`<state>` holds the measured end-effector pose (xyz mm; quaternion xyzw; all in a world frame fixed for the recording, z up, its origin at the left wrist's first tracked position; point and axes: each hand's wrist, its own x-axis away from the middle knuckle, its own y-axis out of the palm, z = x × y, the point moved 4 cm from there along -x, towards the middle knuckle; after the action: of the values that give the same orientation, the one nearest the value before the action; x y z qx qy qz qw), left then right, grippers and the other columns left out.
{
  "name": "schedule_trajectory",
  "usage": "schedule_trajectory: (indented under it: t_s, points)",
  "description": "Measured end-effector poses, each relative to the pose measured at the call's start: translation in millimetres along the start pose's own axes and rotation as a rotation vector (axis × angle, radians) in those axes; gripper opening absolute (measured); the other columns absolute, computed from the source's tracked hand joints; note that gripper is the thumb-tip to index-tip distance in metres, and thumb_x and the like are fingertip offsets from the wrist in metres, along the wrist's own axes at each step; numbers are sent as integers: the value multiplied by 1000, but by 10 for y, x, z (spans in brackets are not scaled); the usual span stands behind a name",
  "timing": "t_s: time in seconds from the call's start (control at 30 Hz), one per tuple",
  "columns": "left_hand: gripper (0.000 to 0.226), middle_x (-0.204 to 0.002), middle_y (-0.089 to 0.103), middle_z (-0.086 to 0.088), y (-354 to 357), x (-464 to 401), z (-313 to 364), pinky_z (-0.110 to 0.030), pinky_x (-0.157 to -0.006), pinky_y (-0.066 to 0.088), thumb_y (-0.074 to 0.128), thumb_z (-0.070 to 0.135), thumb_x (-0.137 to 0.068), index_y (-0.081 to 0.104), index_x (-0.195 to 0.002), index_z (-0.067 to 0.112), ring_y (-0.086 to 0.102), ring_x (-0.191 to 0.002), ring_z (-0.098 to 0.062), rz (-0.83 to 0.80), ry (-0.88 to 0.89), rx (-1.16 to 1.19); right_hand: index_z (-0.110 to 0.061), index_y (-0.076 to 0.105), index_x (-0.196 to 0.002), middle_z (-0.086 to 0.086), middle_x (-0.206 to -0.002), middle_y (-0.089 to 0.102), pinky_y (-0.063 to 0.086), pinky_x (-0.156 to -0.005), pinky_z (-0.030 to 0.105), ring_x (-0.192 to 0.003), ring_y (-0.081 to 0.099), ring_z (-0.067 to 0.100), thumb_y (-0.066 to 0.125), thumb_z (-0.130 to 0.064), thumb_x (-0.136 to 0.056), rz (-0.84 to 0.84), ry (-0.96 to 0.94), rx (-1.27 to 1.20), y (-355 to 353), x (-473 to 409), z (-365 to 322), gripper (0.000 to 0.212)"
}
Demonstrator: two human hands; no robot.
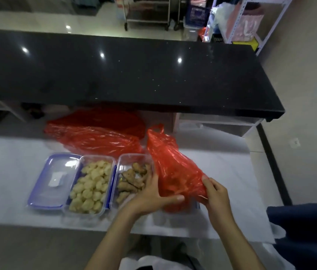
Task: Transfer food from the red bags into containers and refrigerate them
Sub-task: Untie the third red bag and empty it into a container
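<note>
Transfer step in hand: red bag (175, 172) at ginger container (134, 178).
Left hand (151, 197) and right hand (215, 195) fingers grasp the bag; emptying it appears next.

On the counter (7, 172): lid (52, 182) at 9 o'clock of two adjacent containers (93, 184); one bag (175, 172) at their 3 o'clock, another bag (99, 133) at 12 o'clock.

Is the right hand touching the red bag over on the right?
Touching. The head view shows the right hand with fingertips pinching the near end of the red bag, plastic bunched under them. The left hand grips it too.
</note>
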<state>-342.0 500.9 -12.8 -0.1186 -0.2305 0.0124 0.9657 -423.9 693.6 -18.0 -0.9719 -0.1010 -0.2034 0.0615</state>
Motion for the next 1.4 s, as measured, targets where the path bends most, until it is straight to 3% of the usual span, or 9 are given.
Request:
schedule_trajectory:
  t_s: [0.17,0.37,0.47,0.57,0.67,0.87,1.07,1.23,1.4]
  points:
    - [141,-168,-6,16,554,166,-230,-47,-126,26,90,54,-66,-18,-156,46,13,-156,-15,308,-42,-101,-14,74,-106,5,-96,80,65,-75,38,-93,77,22,47,-41,-106,-162,78,-118,50,128,-22,38]
    - [114,-170,-1,5,723,230,-285,-32,-125,23,77,32,-88,-10,-162,27,16,-155,-16,477,49,-271,-34,61,-124,-6,-113,69,64,-68,29,-91,71,11,70,-16,-95,-46,-241,164,-206,84,118,35]
    - [100,-164,17,-6,695,258,-336,-43,-122,33,76,39,-88,8,-158,22,24,-150,-25,532,47,-543,-36,44,-149,-8,-147,41,57,-93,27,-122,53,3,80,-17,-87,-142,-333,496,-174,-46,204,74]
    - [95,-154,30,-7,596,262,-295,-40,-115,40,78,42,-84,15,-152,19,37,-141,-28,518,6,-669,-48,39,-150,-16,-159,28,32,-116,25,-142,30,0,75,-30,-92,-224,-408,666,-67,-136,205,71]
    - [104,-147,42,-6,545,206,-277,-37,-102,50,80,51,-80,16,-155,17,51,-130,-26,387,-63,-630,-40,56,-132,-32,-119,53,41,-79,-6,-114,57,-11,65,-25,-100,-230,-225,497,60,-146,141,36]
    - [95,-139,54,-7,616,72,-231,-36,-85,55,61,73,-82,33,-150,15,63,-107,-24,347,-67,-769,-35,57,-134,-21,-121,59,42,-83,2,-106,57,-8,59,-26,-103,-122,-279,397,86,-68,171,32]
    - [32,-124,68,-7,542,40,-60,-36,-84,54,51,29,-100,59,-129,16,67,-104,-28,300,-7,-659,-43,61,-126,-18,-126,63,51,-102,25,-119,61,2,58,-37,-100,-109,-351,467,105,15,260,27]
    - [33,-134,63,-11,406,55,10,-35,-102,46,51,17,-103,60,-133,8,59,-124,-30,237,-38,-630,-32,67,-114,-17,-113,65,55,-94,25,-108,62,-2,57,-6,-101,-63,-506,566,66,138,160,30]
    - [40,-107,73,-13,173,186,174,-47,-81,53,42,18,-82,68,-111,11,67,-96,-36,434,284,-537,-24,67,-97,-12,-91,70,60,-77,27,-90,69,11,52,-15,-105,16,-506,408,-12,264,7,20]
